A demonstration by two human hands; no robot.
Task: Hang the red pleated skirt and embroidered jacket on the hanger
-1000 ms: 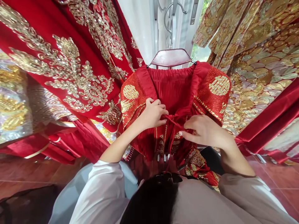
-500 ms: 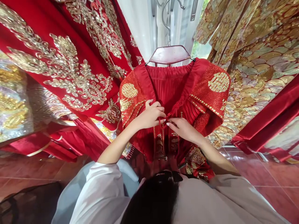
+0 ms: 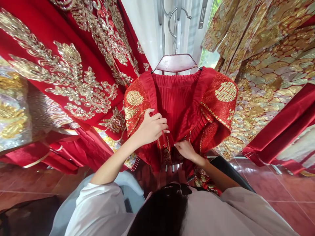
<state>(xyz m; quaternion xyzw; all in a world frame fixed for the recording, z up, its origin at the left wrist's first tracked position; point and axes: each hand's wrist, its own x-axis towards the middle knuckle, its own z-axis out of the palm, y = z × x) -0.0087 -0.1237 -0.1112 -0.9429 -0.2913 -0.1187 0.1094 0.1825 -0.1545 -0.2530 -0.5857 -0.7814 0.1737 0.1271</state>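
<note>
A red garment [image 3: 176, 95] with gold embroidery and a gathered inner panel hangs in front of me on a hanger [image 3: 176, 63]. My left hand [image 3: 154, 127] is at its left front edge, fingers curled over the red cloth and apparently gripping it. Lower and to the right, my right hand [image 3: 186, 149] is closed in a pinch near the middle of the front opening. A thin red tie seems to run to its fingertips, partly hidden by the hand. Round gold emblems mark both shoulder areas of the garment.
A red gown [image 3: 98, 75] with silver-gold beading hangs close on the left. Gold scale-patterned garments [image 3: 265, 65] hang on the right. A grey chair [image 3: 71, 200] stands beneath me on the red tiled floor [image 3: 261, 177]. Behind the hanger is a white frame.
My right hand has moved down, away from my left, and closed into a tighter pinch. The cord loop between the hands has gone from view. The garment sits slightly lower in view.
</note>
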